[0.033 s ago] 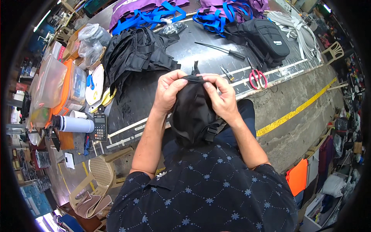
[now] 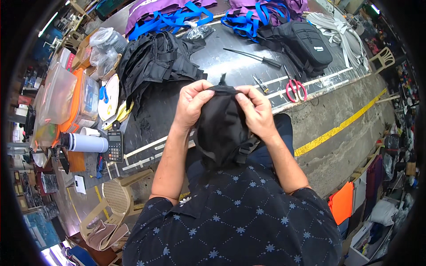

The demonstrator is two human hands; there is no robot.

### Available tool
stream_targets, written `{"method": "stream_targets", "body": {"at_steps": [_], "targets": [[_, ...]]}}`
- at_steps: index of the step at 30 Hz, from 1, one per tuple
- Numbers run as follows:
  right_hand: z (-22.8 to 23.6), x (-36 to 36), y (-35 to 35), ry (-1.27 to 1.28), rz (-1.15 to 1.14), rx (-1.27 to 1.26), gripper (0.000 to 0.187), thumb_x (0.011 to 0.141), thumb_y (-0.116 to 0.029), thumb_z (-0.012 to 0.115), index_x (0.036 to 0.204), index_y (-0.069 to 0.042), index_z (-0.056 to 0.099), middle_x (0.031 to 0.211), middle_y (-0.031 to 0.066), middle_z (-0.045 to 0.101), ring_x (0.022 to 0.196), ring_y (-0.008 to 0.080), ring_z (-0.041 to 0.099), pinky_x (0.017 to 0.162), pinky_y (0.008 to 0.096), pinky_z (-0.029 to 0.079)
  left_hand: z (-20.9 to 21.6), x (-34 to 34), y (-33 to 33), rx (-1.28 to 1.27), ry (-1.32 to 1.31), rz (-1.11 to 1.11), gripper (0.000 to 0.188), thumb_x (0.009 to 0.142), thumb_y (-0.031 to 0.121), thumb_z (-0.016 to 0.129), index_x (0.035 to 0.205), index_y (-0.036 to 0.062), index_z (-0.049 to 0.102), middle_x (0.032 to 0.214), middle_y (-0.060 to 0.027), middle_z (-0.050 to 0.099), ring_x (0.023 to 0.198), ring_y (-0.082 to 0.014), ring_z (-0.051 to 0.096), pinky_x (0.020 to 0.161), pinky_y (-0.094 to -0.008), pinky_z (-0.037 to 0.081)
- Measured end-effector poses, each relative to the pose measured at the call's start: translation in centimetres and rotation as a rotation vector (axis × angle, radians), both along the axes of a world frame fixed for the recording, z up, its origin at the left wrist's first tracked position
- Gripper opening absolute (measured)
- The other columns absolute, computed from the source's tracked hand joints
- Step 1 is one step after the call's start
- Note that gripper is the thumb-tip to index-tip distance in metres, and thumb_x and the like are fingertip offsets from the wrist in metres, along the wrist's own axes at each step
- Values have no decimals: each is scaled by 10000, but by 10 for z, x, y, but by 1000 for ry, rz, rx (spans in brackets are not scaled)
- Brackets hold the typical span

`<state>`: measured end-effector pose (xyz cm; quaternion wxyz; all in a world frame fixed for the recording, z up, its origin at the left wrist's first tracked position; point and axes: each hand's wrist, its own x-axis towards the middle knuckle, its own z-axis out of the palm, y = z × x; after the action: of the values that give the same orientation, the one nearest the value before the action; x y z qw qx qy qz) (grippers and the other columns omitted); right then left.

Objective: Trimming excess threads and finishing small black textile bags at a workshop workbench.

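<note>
A black fabric bag [image 2: 222, 126] with a strap and plastic buckle [image 2: 243, 152] hangs between my forearms, over my lap at the table's near edge. My left hand [image 2: 194, 103] pinches the left part of its top edge, thumb over fingers. Opposite it, my right hand [image 2: 254, 110] grips the right part of that edge. The edge is stretched between the two hands, and a short strip of black fabric [image 2: 222, 80] sticks up behind it. The inside of the bag is hidden from view.
Red-handled scissors [image 2: 296, 90], a screwdriver-like tool [image 2: 270, 62] and a finished black bag [image 2: 310, 46] lie beyond my right hand. Black bag pieces [image 2: 159, 60] are piled beyond my left. A calculator [image 2: 116, 145] and bottle [image 2: 86, 142] stand at the left.
My hands have drawn slightly apart, and the bag's top edge is pulled straighter. The fabric strip behind it shows less.
</note>
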<state>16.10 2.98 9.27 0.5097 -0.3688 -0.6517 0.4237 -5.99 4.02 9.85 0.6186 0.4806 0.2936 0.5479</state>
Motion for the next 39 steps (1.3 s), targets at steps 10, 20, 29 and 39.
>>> {"method": "stream_targets", "body": {"at_steps": [10, 20, 29, 39], "targets": [[36, 31, 0, 599, 238, -550, 196, 1052, -198, 596, 1063, -17, 670, 955, 25, 698, 833, 88, 636, 765, 232, 505, -4, -20, -15, 3, 498, -114, 212, 1058, 232, 654, 1039, 22, 647, 884, 62, 611, 778, -15, 512, 685, -217, 435], [-11, -2, 24, 81, -194, 50, 193, 1095, -153, 553, 1048, 1, 660, 1020, 14, 652, 960, 61, 571, 859, 225, 450, 84, -1, -65, -20, 73, 96, 164, 1028, 135, 687, 1120, 13, 625, 991, 0, 695, 862, -37, 616, 779, -200, 492], [68, -6, -26, -557, 129, -133, 341, 825, -257, 813, 747, 0, 603, 745, 127, 603, 714, 298, 564, 764, 396, 440, 58, 27, -53, 192, 687, 526, 269, 938, 76, 782, 826, 31, 541, 628, 66, 450, 593, 2, 351, 488, -228, 284], [84, 22, -32, -248, -451, 572, 315, 749, -110, 885, 803, -61, 579, 814, 53, 622, 796, 223, 576, 776, 333, 457, 57, 19, -29, 261, 222, 612, 80, 1041, 50, 636, 1076, 5, 579, 850, 32, 648, 708, 27, 491, 615, -156, 374]]}}
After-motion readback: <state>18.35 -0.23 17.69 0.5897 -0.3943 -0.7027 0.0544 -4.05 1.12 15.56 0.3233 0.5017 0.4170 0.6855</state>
